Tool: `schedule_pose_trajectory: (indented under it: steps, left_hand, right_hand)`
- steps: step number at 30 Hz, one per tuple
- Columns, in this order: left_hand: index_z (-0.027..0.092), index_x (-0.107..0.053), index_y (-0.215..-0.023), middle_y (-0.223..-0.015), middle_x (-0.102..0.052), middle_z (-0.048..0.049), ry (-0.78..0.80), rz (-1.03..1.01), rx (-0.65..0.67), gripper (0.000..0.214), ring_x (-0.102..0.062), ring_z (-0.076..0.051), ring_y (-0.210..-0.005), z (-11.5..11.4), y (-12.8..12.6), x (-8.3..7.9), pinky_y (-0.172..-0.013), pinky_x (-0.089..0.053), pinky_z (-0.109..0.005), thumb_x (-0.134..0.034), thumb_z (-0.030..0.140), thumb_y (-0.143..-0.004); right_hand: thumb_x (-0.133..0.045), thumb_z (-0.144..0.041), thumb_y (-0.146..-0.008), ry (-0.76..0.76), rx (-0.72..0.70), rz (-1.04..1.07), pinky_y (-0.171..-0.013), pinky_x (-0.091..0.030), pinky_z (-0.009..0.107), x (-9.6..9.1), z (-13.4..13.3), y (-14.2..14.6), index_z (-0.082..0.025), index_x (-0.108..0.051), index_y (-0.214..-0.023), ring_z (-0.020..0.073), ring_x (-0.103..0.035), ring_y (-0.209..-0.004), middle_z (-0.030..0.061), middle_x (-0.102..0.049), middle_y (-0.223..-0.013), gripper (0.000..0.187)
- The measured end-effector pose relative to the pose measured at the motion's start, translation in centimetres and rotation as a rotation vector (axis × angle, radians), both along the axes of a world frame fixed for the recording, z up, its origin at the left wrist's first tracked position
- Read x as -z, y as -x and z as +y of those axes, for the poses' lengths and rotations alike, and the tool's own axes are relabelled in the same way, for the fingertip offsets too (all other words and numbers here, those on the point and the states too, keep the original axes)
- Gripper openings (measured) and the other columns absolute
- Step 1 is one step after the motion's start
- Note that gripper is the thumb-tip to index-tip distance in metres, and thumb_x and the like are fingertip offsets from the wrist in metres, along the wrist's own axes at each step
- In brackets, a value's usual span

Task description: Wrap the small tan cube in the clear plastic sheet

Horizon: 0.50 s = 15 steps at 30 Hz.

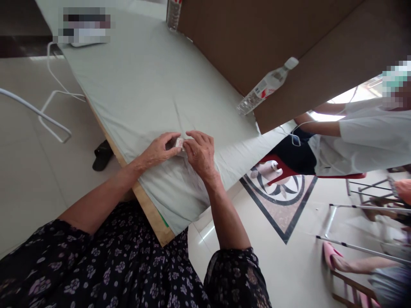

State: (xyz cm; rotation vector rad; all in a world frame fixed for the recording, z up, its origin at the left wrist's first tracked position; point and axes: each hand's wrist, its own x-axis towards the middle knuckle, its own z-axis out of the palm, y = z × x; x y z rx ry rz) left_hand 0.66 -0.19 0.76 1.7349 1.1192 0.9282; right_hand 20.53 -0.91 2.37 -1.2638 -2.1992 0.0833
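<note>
Near the front corner of the cloth-covered table [128,81], my left hand [157,149] grips a small pale box with red print [179,143] between thumb and fingers. From the other side, my right hand [201,154] pinches at the box's right end with thumb and forefinger, its other fingers curled above. What exactly the right fingertips hold is too small to make out. Under the right wrist lies something clear and crinkled, perhaps a plastic bag [192,177], partly hidden by the hand.
A large brown cardboard panel [244,47] stands across the table, with a clear bottle [265,87] against it and another bottle [174,15] farther back. A white cable [48,92] hangs at the left edge. To the right sits a person in a white shirt [369,137].
</note>
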Motion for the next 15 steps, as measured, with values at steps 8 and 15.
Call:
schedule_pose_trajectory:
  steps: [8,15]
  left_hand:
    - [0.013,-0.061,-0.141,-0.139,-0.068,-0.0169,-0.059,0.000,-0.022,0.072,-0.066,-0.030,-0.125,-0.1,-0.4,0.1,-0.109,-0.053,-0.044,-0.072,0.054,-0.082]
    - [0.021,-0.047,-0.156,-0.153,-0.060,-0.0143,-0.068,0.015,0.124,0.086,-0.059,-0.034,-0.139,-0.2,0.0,0.6,-0.118,-0.048,-0.048,-0.079,0.040,-0.079]
  right_hand:
    - [-0.042,-0.029,-0.109,-0.092,0.022,0.071,-0.110,-0.046,0.046,-1.1,1.9,0.3,-0.023,-0.065,-0.103,0.0254,-0.063,-0.134,0.0134,-0.071,-0.137,0.024]
    - [-0.039,-0.040,-0.111,-0.100,0.016,0.149,-0.118,-0.044,0.054,-3.9,4.2,-0.7,-0.025,-0.065,-0.111,0.0255,-0.059,-0.138,0.0107,-0.065,-0.142,0.029]
